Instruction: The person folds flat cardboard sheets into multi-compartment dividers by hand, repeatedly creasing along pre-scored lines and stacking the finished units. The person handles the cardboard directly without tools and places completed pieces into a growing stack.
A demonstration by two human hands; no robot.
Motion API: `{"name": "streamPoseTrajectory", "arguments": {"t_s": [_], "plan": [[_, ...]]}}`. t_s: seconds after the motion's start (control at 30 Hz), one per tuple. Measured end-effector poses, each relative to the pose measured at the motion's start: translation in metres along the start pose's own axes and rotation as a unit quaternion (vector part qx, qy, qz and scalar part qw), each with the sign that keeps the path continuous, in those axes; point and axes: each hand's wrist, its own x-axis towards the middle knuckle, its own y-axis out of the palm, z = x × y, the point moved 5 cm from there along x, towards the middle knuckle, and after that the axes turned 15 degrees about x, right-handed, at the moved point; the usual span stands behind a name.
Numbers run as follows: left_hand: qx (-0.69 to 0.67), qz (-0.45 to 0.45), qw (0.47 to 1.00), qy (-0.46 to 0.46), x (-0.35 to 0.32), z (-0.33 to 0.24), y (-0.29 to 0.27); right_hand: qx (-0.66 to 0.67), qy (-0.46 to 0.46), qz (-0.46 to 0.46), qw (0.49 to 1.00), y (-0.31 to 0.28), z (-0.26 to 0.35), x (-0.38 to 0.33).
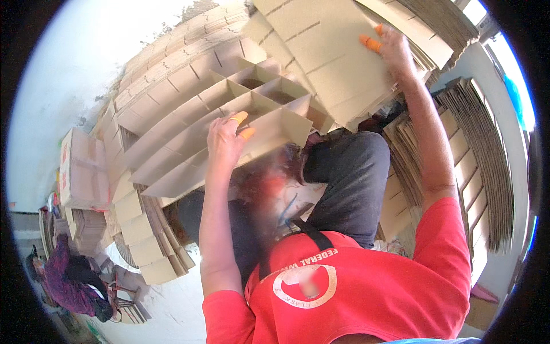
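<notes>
A cardboard divider grid, made of crossed slotted strips forming open cells, is being held by the left hand at its near edge; the fingers, two of them capped in orange rubber tips, are being curled narrowly over the top of a strip, with the grid's cells lying just beyond and to either side of the fingertips. The right hand is being pressed against a flat slotted cardboard sheet, the top one of a leaning pile; its fingers, also orange-tipped, are being laid fairly flat and close together on the sheet's face, and whether the sheet's edge is being pinched cannot be told. The sheet is lying just beyond the right fingertips and is overlapping the far corner of the grid. Below the left fingers, the person's knees in dark trousers are being shown, the grid resting near them. Beside the right forearm, away from the fingers, stacks of cardboard strips are being kept on edge. Well apart from the left fingers, toward the left rim, a closed carton and further cut pieces are being stored, and another person in purple clothing is being seen crouched low.
</notes>
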Motion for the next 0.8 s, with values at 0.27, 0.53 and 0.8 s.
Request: {"name": "streamPoseTrajectory", "arguments": {"t_s": [0.27, 0.53, 0.8], "plan": [[0.033, -0.075, 0.997, 0.008, -0.025, 0.012, -0.037, 0.254, 0.099, 0.091, 0.958, 0.072, -0.063, -0.017], [0.039, -0.058, 0.997, -0.027, -0.034, 0.021, -0.040, 0.183, -0.059, 0.081, 0.978, 0.023, 0.048, -0.027], [0.021, -0.016, 0.999, -0.033, -0.030, 0.026, -0.010, 0.161, -0.287, 0.160, 0.930, 0.105, 0.113, -0.057]]}}
